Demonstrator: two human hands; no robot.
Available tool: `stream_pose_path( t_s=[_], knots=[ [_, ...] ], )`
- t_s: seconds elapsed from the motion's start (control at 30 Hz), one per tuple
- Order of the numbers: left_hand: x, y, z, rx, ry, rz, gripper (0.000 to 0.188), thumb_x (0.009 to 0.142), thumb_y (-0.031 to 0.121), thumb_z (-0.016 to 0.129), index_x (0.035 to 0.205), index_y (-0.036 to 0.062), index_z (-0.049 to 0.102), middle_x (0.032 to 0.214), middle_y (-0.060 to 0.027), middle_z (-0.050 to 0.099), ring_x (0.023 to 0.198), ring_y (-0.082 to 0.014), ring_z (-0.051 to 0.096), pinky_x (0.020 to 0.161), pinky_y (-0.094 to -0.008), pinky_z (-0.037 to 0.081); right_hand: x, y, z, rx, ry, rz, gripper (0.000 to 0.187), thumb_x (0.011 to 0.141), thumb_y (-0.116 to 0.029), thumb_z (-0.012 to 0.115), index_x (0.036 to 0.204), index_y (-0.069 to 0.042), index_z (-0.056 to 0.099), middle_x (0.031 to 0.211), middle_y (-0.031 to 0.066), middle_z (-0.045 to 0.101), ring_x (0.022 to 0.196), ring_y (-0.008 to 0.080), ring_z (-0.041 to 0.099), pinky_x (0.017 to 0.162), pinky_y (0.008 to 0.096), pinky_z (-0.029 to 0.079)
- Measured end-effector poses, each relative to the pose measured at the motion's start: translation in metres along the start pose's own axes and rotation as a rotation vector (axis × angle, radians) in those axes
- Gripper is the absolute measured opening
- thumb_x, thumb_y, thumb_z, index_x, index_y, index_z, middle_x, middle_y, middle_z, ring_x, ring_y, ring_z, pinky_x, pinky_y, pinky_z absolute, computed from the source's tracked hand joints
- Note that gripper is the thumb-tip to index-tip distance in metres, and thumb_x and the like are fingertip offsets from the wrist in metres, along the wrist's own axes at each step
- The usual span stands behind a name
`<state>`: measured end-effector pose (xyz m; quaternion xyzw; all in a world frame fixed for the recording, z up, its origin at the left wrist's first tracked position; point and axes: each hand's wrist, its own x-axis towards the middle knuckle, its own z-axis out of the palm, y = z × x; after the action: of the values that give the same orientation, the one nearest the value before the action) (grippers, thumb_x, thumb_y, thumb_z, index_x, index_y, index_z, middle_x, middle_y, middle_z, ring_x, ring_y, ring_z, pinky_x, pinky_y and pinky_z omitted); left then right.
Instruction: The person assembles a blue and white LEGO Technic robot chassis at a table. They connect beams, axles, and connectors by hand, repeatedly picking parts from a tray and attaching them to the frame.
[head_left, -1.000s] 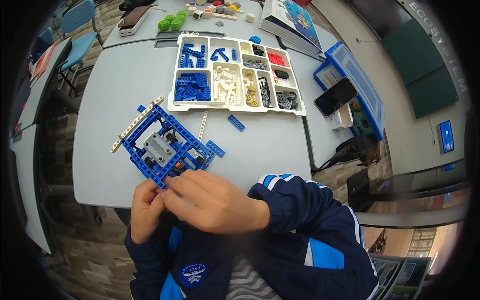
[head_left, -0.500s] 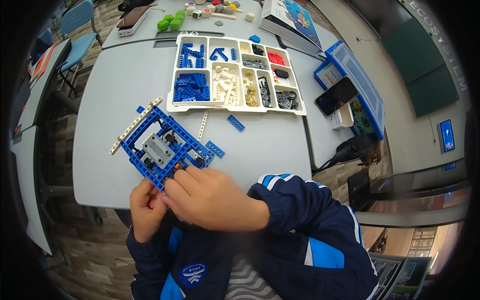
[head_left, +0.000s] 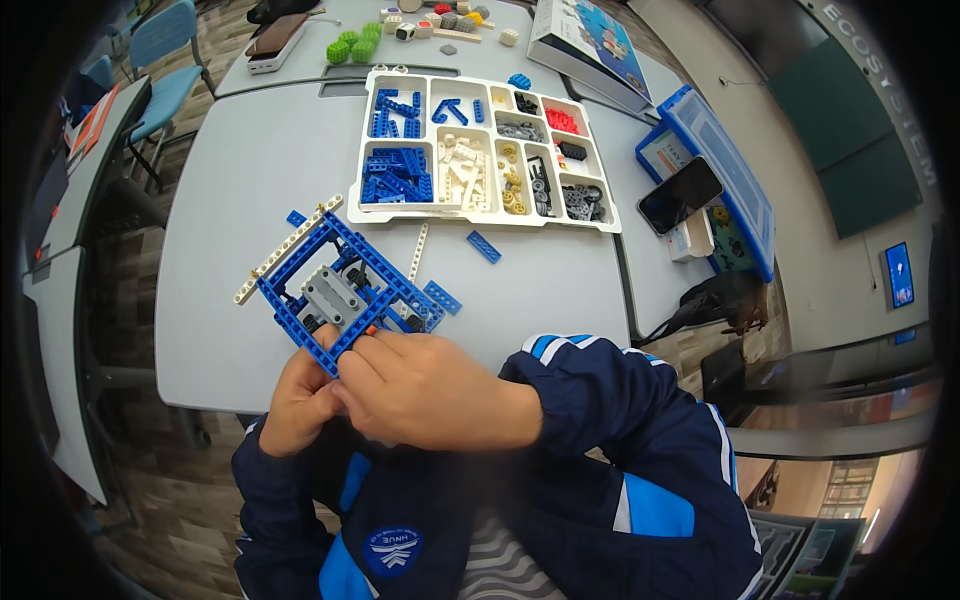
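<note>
Left grip (head_left: 300,402) pinched the blue model (head_left: 334,295) at six o'clock, one fingertip now inside its frame rather than below as earlier. Right grip (head_left: 425,390) bunched at five o'clock, contents hidden. Over the surface (head_left: 545,285), the model sat seven o'clock from the tray (head_left: 485,219).

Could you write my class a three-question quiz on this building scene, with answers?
1. True or false: the left hand and right hand are both at the near end of the blue frame.
2. Which colour is the block inside the frame? A) red B) grey C) green
3. Fill in: in the picture, the black phone is to the ____ of the white tray.

Key: 1. True 2. B 3. right
</note>
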<state>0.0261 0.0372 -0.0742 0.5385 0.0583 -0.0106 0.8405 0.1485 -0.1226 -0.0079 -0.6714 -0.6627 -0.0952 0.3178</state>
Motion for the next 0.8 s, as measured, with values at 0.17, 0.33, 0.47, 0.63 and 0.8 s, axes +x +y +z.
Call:
stream_pose_path(
  t_s=[0.17, 0.33, 0.47, 0.63, 0.8],
  knots=[
    [0.007, -0.005, 0.005, -0.061, 0.083, 0.020, 0.045, 0.084, 0.020, 0.071, 0.124, 0.0066, 0.055, 0.119, -0.0041, 0.062, 0.108, -0.0131, 0.062, 0.096, -0.0308, 0.050, 0.001, 0.005, 0.000, 0.084, 0.012, -0.025, 0.017, 0.080, -0.008, 0.069, 0.085, 0.000, 0.055, 0.072, 0.0124, 0.055, 0.065, 0.0283, 0.061, 0.061, 0.0374, 0.052],
    [0.013, -0.007, 0.005, -0.147, 0.023, 0.077, 0.045, 0.084, 0.019, 0.070, 0.125, 0.0063, 0.056, 0.118, -0.0041, 0.063, 0.108, -0.0135, 0.062, 0.097, -0.0308, 0.049, 0.001, 0.004, -0.002, 0.044, -0.052, -0.053, 0.017, 0.082, -0.007, 0.068, 0.085, 0.000, 0.053, 0.074, 0.0133, 0.055, 0.066, 0.0293, 0.061, 0.061, 0.0381, 0.051],
    [0.011, -0.008, 0.008, -0.125, 0.103, 0.004, 0.049, 0.084, 0.022, 0.072, 0.127, 0.0053, 0.056, 0.119, -0.0045, 0.063, 0.109, -0.0139, 0.062, 0.096, -0.0306, 0.049, 0.002, 0.004, -0.005, 0.054, -0.076, -0.050, 0.017, 0.084, -0.008, 0.067, 0.086, 0.001, 0.052, 0.074, 0.0138, 0.055, 0.066, 0.0299, 0.061, 0.061, 0.0387, 0.051],
    [0.010, 0.000, 0.010, -0.014, 0.059, 0.078, 0.056, 0.086, 0.023, 0.073, 0.134, 0.0025, 0.052, 0.123, -0.0048, 0.062, 0.114, -0.0135, 0.060, 0.100, -0.0306, 0.048, 0.004, 0.005, -0.005, 0.108, -0.102, -0.022, 0.017, 0.086, -0.009, 0.066, 0.087, 0.000, 0.052, 0.074, 0.0137, 0.055, 0.067, 0.0307, 0.061, 0.062, 0.0394, 0.051],
    [-0.001, 0.006, 0.013, 0.120, 0.095, 0.053, 0.042, 0.089, 0.007, 0.062, 0.130, -0.0018, 0.054, 0.107, -0.0017, 0.062, 0.096, -0.0056, 0.057, 0.082, -0.0215, 0.047, 0.003, 0.004, -0.007, 0.129, -0.103, -0.006, 0.015, 0.087, -0.008, 0.066, 0.088, -0.001, 0.053, 0.074, 0.0131, 0.056, 0.069, 0.0307, 0.062, 0.062, 0.0400, 0.051]
  ],
)
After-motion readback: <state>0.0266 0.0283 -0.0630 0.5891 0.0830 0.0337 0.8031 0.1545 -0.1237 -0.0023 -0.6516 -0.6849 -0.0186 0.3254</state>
